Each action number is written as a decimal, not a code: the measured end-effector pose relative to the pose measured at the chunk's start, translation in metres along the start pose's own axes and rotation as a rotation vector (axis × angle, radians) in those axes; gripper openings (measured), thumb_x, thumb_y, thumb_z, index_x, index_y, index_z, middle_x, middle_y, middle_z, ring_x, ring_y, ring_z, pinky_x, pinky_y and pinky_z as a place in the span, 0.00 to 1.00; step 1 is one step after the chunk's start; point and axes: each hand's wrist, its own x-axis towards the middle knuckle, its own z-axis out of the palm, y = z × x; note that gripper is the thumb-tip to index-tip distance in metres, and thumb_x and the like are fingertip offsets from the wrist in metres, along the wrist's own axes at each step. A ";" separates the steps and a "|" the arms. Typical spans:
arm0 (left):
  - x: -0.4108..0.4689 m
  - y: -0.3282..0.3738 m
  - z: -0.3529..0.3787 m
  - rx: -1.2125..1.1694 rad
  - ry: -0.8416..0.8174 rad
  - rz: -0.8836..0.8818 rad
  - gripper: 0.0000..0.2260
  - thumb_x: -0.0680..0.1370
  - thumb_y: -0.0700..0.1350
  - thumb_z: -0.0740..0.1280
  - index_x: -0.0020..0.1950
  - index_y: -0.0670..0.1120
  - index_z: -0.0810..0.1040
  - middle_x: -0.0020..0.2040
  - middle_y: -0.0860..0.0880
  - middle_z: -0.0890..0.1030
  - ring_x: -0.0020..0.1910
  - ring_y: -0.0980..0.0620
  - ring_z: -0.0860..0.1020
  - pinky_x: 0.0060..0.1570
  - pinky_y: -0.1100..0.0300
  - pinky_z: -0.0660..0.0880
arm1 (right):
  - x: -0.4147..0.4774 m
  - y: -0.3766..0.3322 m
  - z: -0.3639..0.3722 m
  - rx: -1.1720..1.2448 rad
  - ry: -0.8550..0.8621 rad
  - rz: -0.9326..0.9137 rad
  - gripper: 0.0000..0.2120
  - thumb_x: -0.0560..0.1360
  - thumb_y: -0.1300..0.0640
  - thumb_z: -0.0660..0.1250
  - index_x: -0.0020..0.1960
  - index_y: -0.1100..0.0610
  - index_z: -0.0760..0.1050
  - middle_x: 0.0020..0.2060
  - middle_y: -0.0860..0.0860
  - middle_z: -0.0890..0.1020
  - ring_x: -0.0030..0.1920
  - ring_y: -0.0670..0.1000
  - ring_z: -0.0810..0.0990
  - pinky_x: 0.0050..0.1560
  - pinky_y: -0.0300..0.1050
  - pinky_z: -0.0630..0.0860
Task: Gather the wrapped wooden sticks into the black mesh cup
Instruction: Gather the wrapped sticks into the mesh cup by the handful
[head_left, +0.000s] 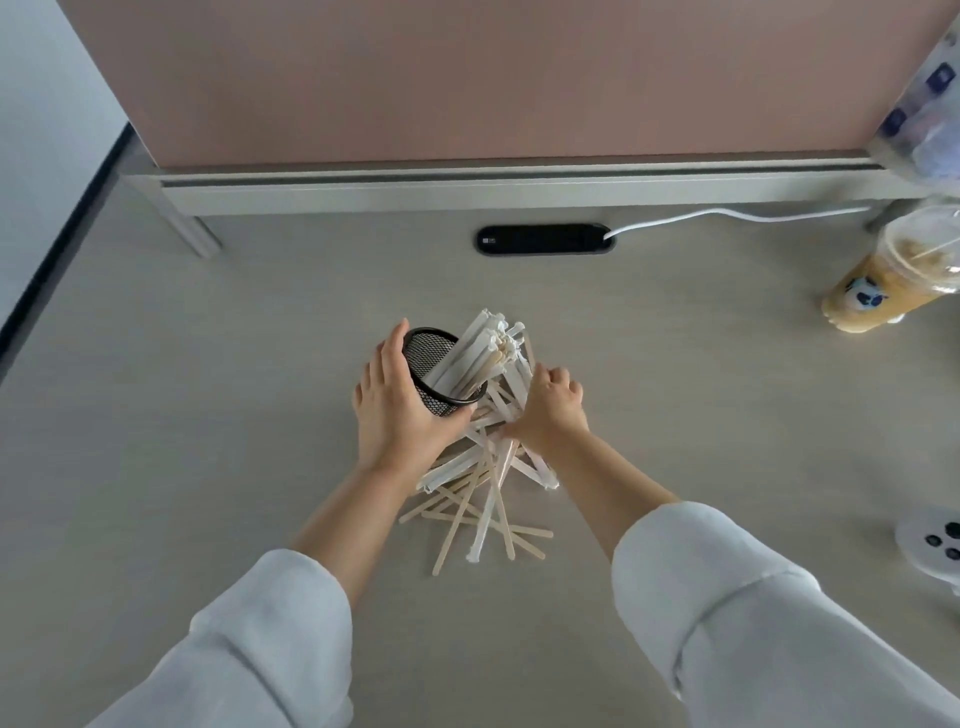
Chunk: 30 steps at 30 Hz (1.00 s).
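The black mesh cup (431, 353) is tilted, its mouth facing right and toward me, and my left hand (397, 410) grips it around the side. A bundle of paper-wrapped wooden sticks (491, 348) pokes out of the cup's mouth up and to the right. My right hand (548, 408) is closed on several wrapped sticks just right of the cup. A loose pile of wrapped and bare wooden sticks (480, 512) lies on the table below both hands, partly hidden by them.
A plastic cup with a yellow drink (883, 283) stands at the right. A black cable port (543, 239) with a white cable (727, 214) sits near the pink partition (467, 78). A white device (932, 545) lies at the right edge.
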 end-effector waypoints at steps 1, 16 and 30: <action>0.001 0.000 0.001 0.000 0.004 -0.007 0.45 0.58 0.48 0.78 0.69 0.42 0.59 0.64 0.43 0.71 0.62 0.42 0.69 0.61 0.46 0.64 | 0.003 -0.001 -0.001 -0.010 -0.005 0.014 0.40 0.67 0.53 0.76 0.71 0.60 0.59 0.67 0.56 0.65 0.68 0.58 0.64 0.64 0.50 0.70; 0.000 -0.003 -0.001 0.047 0.016 -0.031 0.45 0.59 0.49 0.79 0.69 0.42 0.59 0.63 0.43 0.71 0.62 0.43 0.69 0.60 0.44 0.65 | 0.015 -0.007 -0.003 -0.089 -0.001 0.099 0.15 0.74 0.70 0.61 0.60 0.62 0.73 0.55 0.57 0.80 0.55 0.59 0.80 0.47 0.46 0.76; -0.002 0.000 0.000 0.041 -0.014 0.003 0.45 0.59 0.49 0.78 0.70 0.42 0.59 0.64 0.43 0.72 0.63 0.43 0.69 0.61 0.45 0.64 | 0.009 0.008 -0.018 0.096 0.060 0.108 0.17 0.75 0.69 0.51 0.63 0.61 0.61 0.53 0.60 0.78 0.50 0.61 0.77 0.44 0.50 0.72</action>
